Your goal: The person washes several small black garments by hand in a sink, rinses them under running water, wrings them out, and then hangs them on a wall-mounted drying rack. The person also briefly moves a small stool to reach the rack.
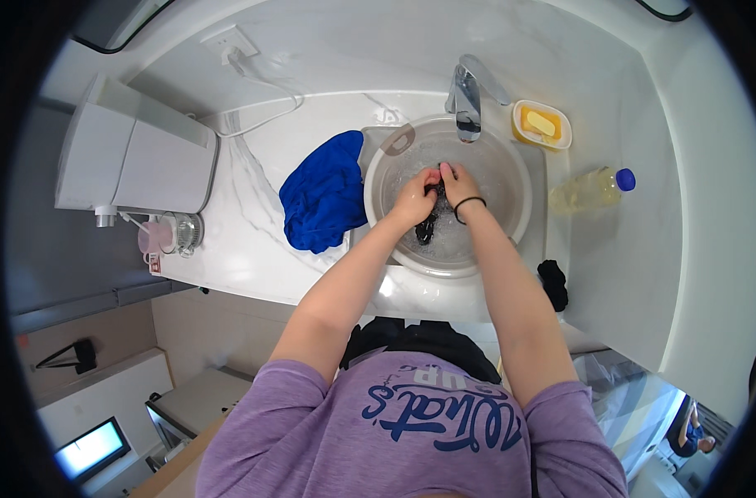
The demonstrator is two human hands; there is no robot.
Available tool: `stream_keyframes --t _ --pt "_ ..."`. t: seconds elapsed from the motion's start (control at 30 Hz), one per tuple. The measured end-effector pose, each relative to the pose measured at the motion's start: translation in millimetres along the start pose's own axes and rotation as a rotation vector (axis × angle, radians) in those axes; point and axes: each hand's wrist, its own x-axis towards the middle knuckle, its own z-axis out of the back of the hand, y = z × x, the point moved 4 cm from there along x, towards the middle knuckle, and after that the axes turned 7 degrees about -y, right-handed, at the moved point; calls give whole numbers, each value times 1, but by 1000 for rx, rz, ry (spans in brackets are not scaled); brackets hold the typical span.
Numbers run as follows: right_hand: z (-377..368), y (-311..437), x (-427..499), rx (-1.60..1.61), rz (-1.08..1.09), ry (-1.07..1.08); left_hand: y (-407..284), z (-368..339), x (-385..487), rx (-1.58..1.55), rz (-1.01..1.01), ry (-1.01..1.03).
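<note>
A round light-grey plastic basin [520, 205] sits in the sink under the chrome faucet [468, 103], holding sudsy water. Over the water, my left hand [416, 198] and my right hand [459, 187] meet near the middle of the basin. Between them they grip a wet black cloth item [426, 229], perhaps a sock. Its lower end hangs down into the suds below my left hand, and the fingers hide the rest. A black band circles my right wrist. Left of the basin, a crumpled blue cloth [323, 196] lies on the counter against the rim.
A yellow soap bar lies in a soap dish [541, 126] behind the basin's right side. Farther right are a blue-capped bottle of yellowish liquid [589, 190] and a bunched black cloth [553, 285]. A white appliance [138, 149] and a glass jug [181, 234] stand on the left counter [247, 249].
</note>
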Motion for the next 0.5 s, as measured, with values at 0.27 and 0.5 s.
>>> stream_keyframes --t 0.27,0.5 --pt "34 46 -32 814 -488 375 -1 1 -22 -170 476 197" --pt "51 45 -13 -376 111 -144 16 35 -16 -69 477 -442"
